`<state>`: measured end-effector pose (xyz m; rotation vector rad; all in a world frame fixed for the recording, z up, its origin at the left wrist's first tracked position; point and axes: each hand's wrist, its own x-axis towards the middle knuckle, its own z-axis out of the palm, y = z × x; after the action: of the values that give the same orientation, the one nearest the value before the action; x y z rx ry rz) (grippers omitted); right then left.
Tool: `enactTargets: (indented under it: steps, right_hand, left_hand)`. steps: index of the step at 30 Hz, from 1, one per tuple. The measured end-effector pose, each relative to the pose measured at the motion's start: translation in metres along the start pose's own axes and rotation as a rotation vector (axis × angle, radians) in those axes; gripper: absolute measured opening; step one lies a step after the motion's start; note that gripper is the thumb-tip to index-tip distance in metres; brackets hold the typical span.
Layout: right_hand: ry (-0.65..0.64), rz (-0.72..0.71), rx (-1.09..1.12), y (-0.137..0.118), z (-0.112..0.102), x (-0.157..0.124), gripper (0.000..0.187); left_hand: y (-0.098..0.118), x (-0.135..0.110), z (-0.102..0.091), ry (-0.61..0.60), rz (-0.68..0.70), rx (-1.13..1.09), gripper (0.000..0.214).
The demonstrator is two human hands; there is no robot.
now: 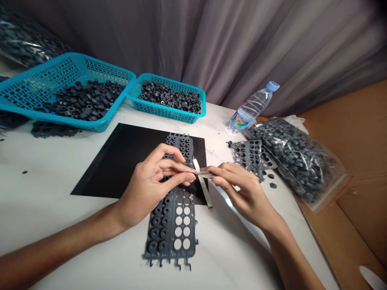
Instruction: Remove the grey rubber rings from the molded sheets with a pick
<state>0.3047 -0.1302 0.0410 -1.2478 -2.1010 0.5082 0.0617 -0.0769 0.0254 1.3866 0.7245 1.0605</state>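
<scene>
My right hand [242, 185] pinches a short grey metal tool [205, 174] with a narrow tip pointing left. At that tip, my left hand [157, 173] has thumb and fingers closed together; whether a small part sits between them is hidden. Beneath both hands lies a dark rubber-like moulded sheet [171, 225], with rows of ring-shaped pieces on its left and empty round holes on its right. A thin silver strip [205, 191] rests slanted beside it, partly covered by the tool.
Two blue baskets [104, 125] [169, 114] hold many small dark rings at the back left. A black mat [105, 161] lies under the moulded sheet. To the right are a water bottle [252, 106], another perforated sheet [248, 157] and a clear bag of dark pieces [296, 161].
</scene>
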Motion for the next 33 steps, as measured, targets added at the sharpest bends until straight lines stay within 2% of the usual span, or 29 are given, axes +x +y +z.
enactTargets:
  steps: [11, 20, 33]
  right_hand:
    - [0.005, -0.01, -0.022, -0.0025, 0.003, 0.0014, 0.027]
    - [0.075, -0.016, -0.015, -0.0037, 0.0041, 0.0016, 0.023]
    - [0.02, 0.021, 0.004, -0.0005, 0.0021, 0.0003, 0.026]
  left_hand:
    - [-0.0016, -0.0008, 0.0005, 0.002, -0.018, 0.01, 0.034]
    - [-0.0015, -0.0003, 0.0005, -0.002, -0.019, -0.009, 0.033]
    - [-0.0001, 0.0002, 0.0002, 0.01, -0.018, -0.011, 0.034]
